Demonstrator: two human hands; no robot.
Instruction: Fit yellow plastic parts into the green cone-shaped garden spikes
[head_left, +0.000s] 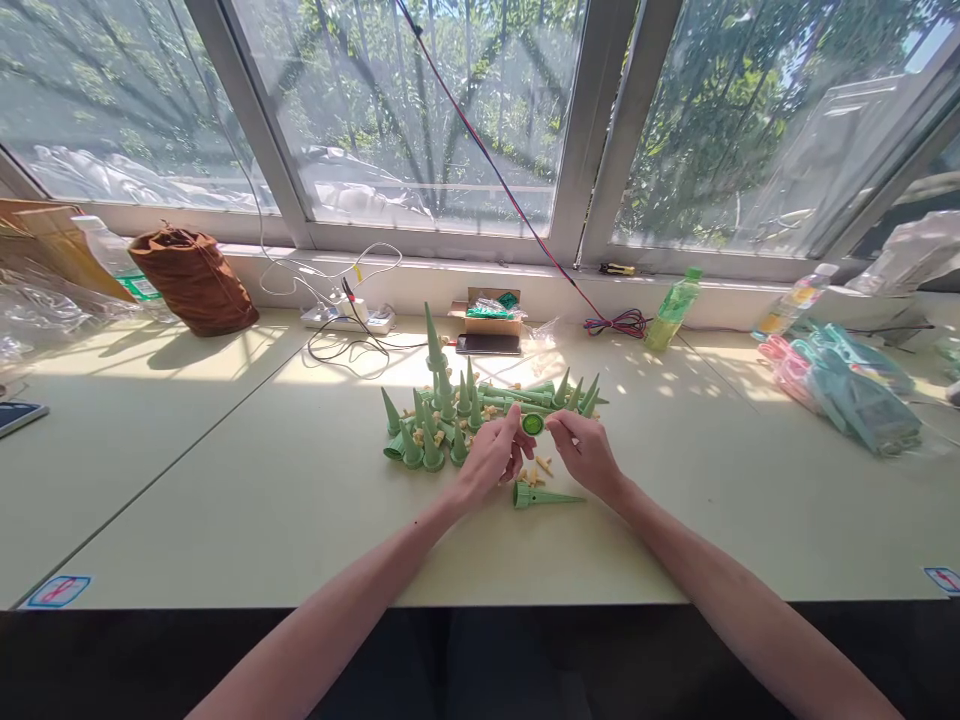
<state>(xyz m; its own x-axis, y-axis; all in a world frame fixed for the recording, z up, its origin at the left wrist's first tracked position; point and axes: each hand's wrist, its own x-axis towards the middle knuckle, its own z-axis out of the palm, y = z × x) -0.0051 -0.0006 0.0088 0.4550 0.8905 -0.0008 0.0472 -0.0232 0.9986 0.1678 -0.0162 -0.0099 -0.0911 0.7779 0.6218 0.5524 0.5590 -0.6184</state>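
My left hand (495, 450) is closed around a green plastic plant watering spike (532, 425), whose round open end faces me. Close to its rim, the thumb and fingers of my right hand (585, 450) are pinched together; what they hold is too small and hidden to name. Below my hands lies another green spike (547, 497) on its side, with a few small tan plastic pieces (534, 475) beside it. Beyond my left hand many green spikes (433, 450) stand upright or lie in a heap, with more tan pieces scattered among them.
Behind the heap are a phone (487, 344) and a small cardboard box (493, 318). A power strip (352, 318) with cables and a brown bag (195, 280) stand to the left. A green bottle (673, 312) and plastic-wrapped packs (855, 390) are on the right.
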